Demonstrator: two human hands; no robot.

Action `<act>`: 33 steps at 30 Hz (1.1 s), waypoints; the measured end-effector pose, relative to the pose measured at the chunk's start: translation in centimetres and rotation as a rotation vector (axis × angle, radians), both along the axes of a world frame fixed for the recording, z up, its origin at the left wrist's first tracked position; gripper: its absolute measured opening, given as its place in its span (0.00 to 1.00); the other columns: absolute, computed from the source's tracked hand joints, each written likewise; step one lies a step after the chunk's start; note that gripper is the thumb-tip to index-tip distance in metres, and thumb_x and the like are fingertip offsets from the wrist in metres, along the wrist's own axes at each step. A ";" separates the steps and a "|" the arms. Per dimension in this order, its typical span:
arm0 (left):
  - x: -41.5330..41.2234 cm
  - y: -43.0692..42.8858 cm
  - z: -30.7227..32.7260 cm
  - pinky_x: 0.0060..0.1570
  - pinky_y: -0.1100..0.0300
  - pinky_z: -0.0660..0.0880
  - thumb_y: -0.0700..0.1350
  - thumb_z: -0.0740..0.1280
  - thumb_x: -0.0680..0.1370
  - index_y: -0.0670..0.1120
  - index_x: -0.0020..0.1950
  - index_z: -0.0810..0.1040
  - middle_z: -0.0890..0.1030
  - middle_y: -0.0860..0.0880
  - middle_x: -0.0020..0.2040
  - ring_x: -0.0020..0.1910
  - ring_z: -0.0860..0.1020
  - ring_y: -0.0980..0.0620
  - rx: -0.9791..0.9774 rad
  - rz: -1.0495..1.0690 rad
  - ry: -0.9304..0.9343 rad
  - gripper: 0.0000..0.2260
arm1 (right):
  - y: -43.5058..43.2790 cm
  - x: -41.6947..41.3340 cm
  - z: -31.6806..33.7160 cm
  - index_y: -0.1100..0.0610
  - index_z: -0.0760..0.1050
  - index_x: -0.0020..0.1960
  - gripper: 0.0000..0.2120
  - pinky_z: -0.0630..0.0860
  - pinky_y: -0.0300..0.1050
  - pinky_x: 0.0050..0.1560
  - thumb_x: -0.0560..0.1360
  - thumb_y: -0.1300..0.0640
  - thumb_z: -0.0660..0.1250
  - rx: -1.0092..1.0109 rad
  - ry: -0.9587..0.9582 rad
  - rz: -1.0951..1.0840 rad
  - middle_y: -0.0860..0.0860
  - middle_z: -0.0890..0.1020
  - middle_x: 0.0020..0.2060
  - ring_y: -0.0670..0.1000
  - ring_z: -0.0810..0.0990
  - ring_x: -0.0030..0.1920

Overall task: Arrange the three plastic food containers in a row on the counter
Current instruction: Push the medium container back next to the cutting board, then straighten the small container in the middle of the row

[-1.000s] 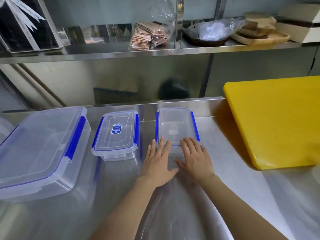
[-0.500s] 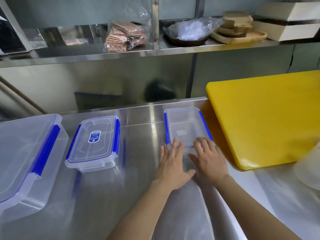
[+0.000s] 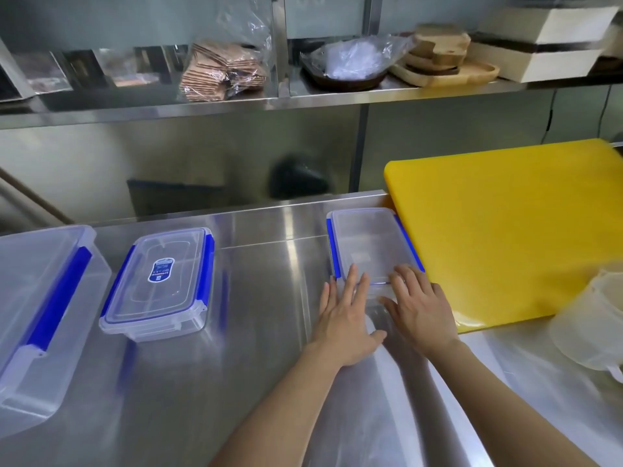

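Three clear plastic containers with blue lid clips stand on the steel counter (image 3: 263, 332). The large container (image 3: 40, 305) is at the far left, partly cut off by the frame. The middle container (image 3: 161, 281), with a blue label on its lid, stands right of it. The small container (image 3: 365, 246) sits farther right, its right side against the yellow board. My left hand (image 3: 344, 318) and my right hand (image 3: 418, 311) lie flat with fingers spread, fingertips resting on the small container's near edge. Neither hand grips anything.
A thick yellow cutting board (image 3: 505, 230) covers the counter's right part. A translucent plastic jug (image 3: 596, 325) stands at the right edge. The steel shelf (image 3: 303, 102) above holds a bag of brown packets, a wrapped dark dish, wooden boards and boxes.
The small container has slid to the right under both hands, away from the middle container, and now rests against the yellow board. The view has shifted right too.
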State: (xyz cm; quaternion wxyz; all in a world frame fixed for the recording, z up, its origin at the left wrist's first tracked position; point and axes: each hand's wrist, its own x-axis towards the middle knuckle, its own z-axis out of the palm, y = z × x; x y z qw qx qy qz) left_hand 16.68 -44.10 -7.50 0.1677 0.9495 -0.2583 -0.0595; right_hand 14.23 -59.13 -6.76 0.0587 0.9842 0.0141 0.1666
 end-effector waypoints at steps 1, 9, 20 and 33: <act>0.0 0.2 0.3 0.72 0.49 0.35 0.60 0.62 0.74 0.52 0.75 0.38 0.33 0.49 0.76 0.75 0.37 0.42 0.022 -0.006 0.011 0.40 | 0.0 -0.1 0.2 0.62 0.77 0.53 0.22 0.78 0.49 0.38 0.74 0.47 0.54 -0.011 0.008 -0.001 0.58 0.82 0.52 0.59 0.81 0.53; 0.7 11.9 4.3 0.71 0.53 0.55 0.53 0.64 0.76 0.47 0.68 0.69 0.72 0.47 0.69 0.72 0.63 0.47 -0.322 0.348 -0.166 0.22 | 1.7 0.8 3.0 0.61 0.73 0.57 0.20 0.55 0.61 0.67 0.69 0.53 0.69 0.069 0.197 -0.127 0.57 0.76 0.60 0.58 0.72 0.63; 2.2 29.8 2.2 0.58 0.49 0.71 0.53 0.66 0.75 0.48 0.70 0.63 0.70 0.45 0.69 0.66 0.70 0.43 -0.524 0.935 -0.135 0.26 | 21.1 5.3 4.4 0.55 0.59 0.72 0.29 0.70 0.54 0.64 0.75 0.46 0.62 0.933 0.202 0.095 0.55 0.66 0.70 0.57 0.70 0.67; 3.0 29.6 -0.5 0.55 0.55 0.73 0.50 0.62 0.79 0.53 0.72 0.60 0.72 0.49 0.66 0.61 0.73 0.51 -0.875 0.917 0.110 0.23 | 28.5 7.3 -0.5 0.45 0.44 0.74 0.35 0.70 0.59 0.66 0.73 0.34 0.54 0.795 0.486 0.245 0.53 0.56 0.75 0.57 0.65 0.70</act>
